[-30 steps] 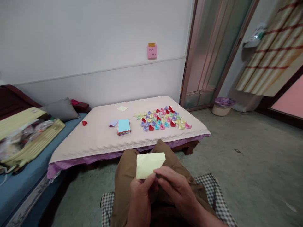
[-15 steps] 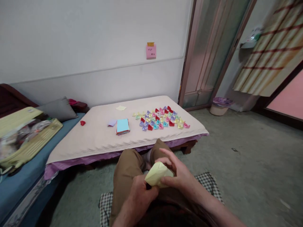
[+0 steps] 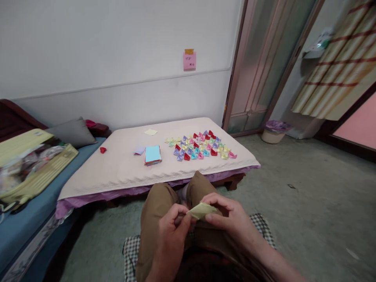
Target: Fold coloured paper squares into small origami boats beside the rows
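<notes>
A folded piece of pale yellow paper [image 3: 202, 210] is held above my lap between both hands. My left hand [image 3: 175, 227] pinches its left end with thumb and fingers. The right end is gripped by my right hand [image 3: 230, 215], thumb on the near side and fingers over the top. On the low bed in front lie many small folded paper boats [image 3: 196, 145] in red, pink, yellow, purple, blue and green. Left of them sits a stack of square coloured paper [image 3: 152, 155] with a light blue sheet on top.
The cream-covered bed [image 3: 123, 168] also bears a purple paper [image 3: 139, 150], a yellow sheet [image 3: 150, 132] and a red folded piece [image 3: 102, 150]. An open bag [image 3: 64, 160] lies on the blue mattress at left. A lined bin [image 3: 273, 135] stands by the door.
The yellow paper has turned from a broad face toward me to a flatter, narrower view. The right fingers, raised before, have closed onto it, and the left hand has shifted slightly up.
</notes>
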Demonstrator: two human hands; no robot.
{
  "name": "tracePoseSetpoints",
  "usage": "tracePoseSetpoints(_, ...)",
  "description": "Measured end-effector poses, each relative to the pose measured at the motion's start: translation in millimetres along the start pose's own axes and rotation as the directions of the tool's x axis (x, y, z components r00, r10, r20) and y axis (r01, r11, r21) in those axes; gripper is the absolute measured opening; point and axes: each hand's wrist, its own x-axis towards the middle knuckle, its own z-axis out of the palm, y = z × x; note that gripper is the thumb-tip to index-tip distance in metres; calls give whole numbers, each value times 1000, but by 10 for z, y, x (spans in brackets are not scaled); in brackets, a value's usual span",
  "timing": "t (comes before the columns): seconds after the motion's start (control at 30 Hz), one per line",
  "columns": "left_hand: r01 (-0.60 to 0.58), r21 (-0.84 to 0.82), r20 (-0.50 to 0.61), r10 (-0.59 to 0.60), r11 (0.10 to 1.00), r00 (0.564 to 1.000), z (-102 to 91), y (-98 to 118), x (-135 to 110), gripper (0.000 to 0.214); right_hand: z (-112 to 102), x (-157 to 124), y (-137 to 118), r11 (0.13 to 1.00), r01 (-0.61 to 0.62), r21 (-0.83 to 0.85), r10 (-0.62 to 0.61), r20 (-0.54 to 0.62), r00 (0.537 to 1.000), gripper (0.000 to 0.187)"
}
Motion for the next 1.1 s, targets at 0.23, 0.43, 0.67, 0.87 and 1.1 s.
tracePoseSetpoints(0.23,-299,56,-4,299,953,954,-75,64,-61,12,42,-45,-88,951,241,-196,-247,-5,969,7)
tracePoseSetpoints(0.43,-459,182,13,465,870,885,-95,49,-81,10,-28,-28,-28,908,331,-255,-329,53,943,9)
tracePoseSetpoints(0.67,-618,378,58,649,689,759,-67,-3,-66,9,65,5,-26,964,185,-188,-202,-77,976,13)
tracePoseSetpoints(0.87,-513,342,-64,564,787,823,-16,-96,-80,4,200,15,16,988,100,-118,-126,-237,963,19)
tracePoseSetpoints(1.1,-236,24,-159,237,971,958,69,-141,-107,32,245,36,3,993,60,-100,-89,-320,943,21)
